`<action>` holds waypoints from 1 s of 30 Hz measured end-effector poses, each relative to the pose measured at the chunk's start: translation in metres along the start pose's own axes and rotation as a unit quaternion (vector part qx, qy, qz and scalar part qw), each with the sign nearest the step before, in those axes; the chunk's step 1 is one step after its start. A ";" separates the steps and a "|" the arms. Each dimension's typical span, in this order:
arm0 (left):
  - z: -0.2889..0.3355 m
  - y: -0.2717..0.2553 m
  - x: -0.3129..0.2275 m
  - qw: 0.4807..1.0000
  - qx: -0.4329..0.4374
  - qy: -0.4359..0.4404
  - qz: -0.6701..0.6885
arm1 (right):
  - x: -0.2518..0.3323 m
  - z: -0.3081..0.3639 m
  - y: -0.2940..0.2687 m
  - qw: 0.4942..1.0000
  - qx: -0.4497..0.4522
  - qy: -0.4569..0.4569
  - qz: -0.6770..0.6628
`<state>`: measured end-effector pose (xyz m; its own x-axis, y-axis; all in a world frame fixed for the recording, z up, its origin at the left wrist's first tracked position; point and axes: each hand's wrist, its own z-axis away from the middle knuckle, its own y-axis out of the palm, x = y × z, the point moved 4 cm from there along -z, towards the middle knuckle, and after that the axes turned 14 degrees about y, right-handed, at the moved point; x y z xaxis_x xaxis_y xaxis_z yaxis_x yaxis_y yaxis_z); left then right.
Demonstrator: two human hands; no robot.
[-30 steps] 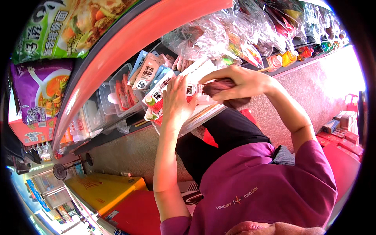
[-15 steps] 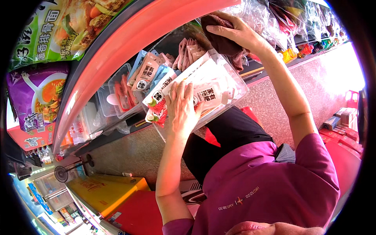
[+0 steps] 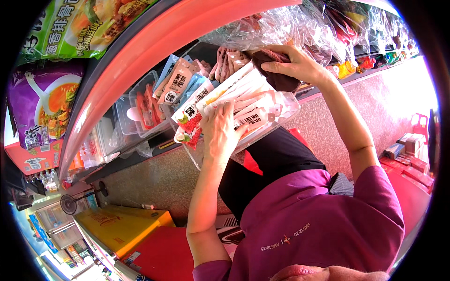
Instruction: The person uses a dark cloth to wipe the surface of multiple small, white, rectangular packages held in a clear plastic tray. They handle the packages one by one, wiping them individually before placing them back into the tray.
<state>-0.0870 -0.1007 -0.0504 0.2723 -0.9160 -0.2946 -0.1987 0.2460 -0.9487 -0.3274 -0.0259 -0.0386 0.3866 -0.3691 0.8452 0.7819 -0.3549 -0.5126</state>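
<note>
A clear plastic box (image 3: 287, 111) full of white, pink and red snack packets (image 3: 251, 120) is tilted at the shelf's front edge, above my lap. My left hand (image 3: 219, 133) grips its near left side, fingers and thumb lying over the packets; the underside of the grip is hidden. Beyond the box's far right corner, my right hand (image 3: 297, 65) is closed around a bunched dark brown cloth (image 3: 276, 75). The cloth is close to the box rim; whether they touch I cannot tell.
Further clear bins with red packets (image 3: 149, 110) and upright pink packets (image 3: 227, 63) line the shelf. A red curved shelf edge (image 3: 126, 61) arches overhead on the left, with noodle bags (image 3: 51, 105) beyond. Plastic-wrapped goods (image 3: 262, 30) hang at the far side. A yellow box (image 3: 122, 227) stands lower left.
My right hand has drawn the cloth back from the shelf's far side toward the box. The packets in the box have shifted and fanned apart slightly. My left hand has stayed almost in place.
</note>
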 end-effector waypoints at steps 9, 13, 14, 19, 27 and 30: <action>0.015 0.008 -0.003 0.991 -0.006 0.021 0.131 | -0.006 0.019 0.001 0.997 0.046 0.027 -0.063; 0.020 0.001 0.001 0.987 0.035 0.035 0.151 | 0.002 0.032 0.000 0.991 0.065 0.050 -0.105; 0.022 -0.002 0.008 0.981 0.015 0.020 0.190 | 0.005 0.035 -0.001 0.991 0.069 0.050 -0.099; 0.041 -0.022 0.032 0.834 -0.129 -0.126 0.521 | 0.009 0.043 -0.001 0.991 0.039 -0.043 -0.117; 0.047 -0.006 0.009 0.508 -0.227 -0.213 0.803 | 0.095 0.074 0.006 0.960 -0.068 -0.114 -0.248; 0.037 -0.015 -0.017 0.454 -0.178 -0.020 0.873 | 0.126 0.075 0.047 0.975 -0.104 -0.186 -0.069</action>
<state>-0.0536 -0.0771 -0.0354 -0.5765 0.5841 -0.5714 -0.2834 0.5129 0.8103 -0.2051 -0.0247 0.0546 0.4658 0.0166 0.8848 0.7374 -0.5600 -0.3777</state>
